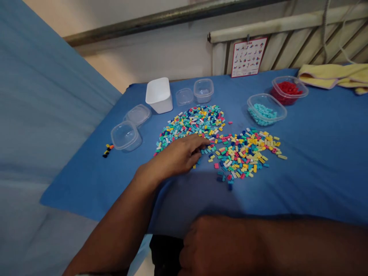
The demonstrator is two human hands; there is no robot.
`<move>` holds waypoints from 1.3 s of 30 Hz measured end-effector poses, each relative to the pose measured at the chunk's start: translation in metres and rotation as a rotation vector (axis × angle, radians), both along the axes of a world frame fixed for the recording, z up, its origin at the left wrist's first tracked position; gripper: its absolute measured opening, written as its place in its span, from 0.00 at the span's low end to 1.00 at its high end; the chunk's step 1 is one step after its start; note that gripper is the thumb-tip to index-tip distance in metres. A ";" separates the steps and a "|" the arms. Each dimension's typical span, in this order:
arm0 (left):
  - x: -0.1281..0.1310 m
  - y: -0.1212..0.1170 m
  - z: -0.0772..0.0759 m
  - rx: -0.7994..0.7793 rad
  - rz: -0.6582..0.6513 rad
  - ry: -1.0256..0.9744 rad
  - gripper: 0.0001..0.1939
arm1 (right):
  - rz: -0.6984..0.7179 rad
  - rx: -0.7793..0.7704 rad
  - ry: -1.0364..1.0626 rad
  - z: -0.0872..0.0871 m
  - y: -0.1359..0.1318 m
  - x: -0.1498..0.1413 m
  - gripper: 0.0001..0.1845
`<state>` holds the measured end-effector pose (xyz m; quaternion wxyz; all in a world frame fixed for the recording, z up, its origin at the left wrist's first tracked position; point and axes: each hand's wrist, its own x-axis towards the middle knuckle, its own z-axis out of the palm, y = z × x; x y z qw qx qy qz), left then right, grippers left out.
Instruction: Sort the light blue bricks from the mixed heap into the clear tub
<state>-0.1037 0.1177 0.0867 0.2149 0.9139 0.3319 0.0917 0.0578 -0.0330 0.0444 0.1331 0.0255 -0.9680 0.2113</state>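
A wide heap of small multicoloured toy building bricks lies on the blue cloth, joined by a second looser pile to its right. My left hand reaches over the near side of the heap, its fingertips among the bricks between both piles. Its thumb is apart from the fingers, and no brick shows in its grip. Close to the table's near edge, my right hand is curled into a fist; its palm side is hidden, so whatever it may hold cannot be seen.
Clear tubs hold turquoise bricks and red bricks. Behind the heap stand a white tub and a clear tub. Another clear tub is left, beside a small black-and-orange figure. A yellow cloth lies back right.
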 end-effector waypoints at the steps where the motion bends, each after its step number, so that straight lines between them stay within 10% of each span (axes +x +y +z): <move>1: -0.001 0.000 0.000 -0.001 0.001 -0.001 0.19 | -0.001 -0.007 0.004 -0.002 0.000 0.000 0.04; 39: 0.014 -0.006 0.001 0.028 -0.085 0.054 0.13 | 0.001 -0.020 -0.057 0.005 0.001 0.002 0.06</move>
